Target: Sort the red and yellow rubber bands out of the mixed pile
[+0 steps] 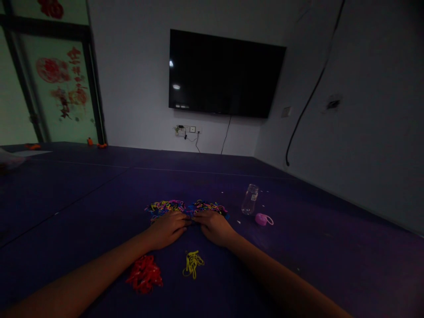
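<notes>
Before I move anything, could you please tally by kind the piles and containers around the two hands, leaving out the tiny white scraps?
Multicoloured heaps: 2, one by the left hand, one by the right hand
Red pile: 1
Yellow pile: 1
Clear bottle: 1
Pink cap: 1
Total: 6

Bands [168, 206] on table [99, 190], bottle [249, 202] right; cap [261, 219] beside
</notes>
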The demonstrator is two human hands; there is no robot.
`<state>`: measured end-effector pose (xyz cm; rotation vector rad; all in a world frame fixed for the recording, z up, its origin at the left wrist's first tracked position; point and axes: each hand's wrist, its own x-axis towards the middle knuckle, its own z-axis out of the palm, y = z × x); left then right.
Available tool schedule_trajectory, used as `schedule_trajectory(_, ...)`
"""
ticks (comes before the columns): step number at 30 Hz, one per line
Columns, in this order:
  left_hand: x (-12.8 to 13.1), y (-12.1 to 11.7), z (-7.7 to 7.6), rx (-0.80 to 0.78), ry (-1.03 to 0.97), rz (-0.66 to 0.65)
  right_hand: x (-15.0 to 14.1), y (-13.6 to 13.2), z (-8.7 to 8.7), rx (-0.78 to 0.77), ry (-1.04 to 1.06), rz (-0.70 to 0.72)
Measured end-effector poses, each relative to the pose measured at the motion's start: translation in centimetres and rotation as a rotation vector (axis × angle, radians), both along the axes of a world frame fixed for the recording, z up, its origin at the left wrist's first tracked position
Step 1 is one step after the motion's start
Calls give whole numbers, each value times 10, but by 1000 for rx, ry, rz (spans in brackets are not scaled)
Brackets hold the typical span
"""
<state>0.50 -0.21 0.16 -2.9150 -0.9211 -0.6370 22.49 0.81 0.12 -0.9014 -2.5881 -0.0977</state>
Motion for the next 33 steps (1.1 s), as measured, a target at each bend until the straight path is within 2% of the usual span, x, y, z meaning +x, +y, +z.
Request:
schedule_trajectory(9, 2, -2, 3, -1, 1, 5, 0, 1, 0, 0, -5, 28)
schedule_trajectory(33, -1, 3, -2, 26, -21, -30, -1, -2, 3, -8, -3, 2)
